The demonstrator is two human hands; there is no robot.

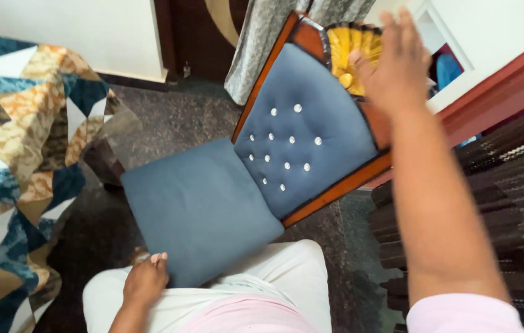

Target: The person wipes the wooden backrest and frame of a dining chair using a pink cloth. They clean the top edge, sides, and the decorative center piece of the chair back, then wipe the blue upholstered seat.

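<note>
Right hand (394,65) is resting open on the blue tufted wooden-framed chair's (302,132) yellow carved crest (345,52); left hand (146,280) is curling, gripping its blue seat cushion's (200,206) front edge.

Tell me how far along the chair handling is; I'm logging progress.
Done: nothing shows as finished. In hand: the right hand is at the gold carving atop the blue chair; the left hand rests at the seat cushion front edge. Left: whether either hand grips is unclear.

bedspread (9,142) left of chair (212,203)
</note>
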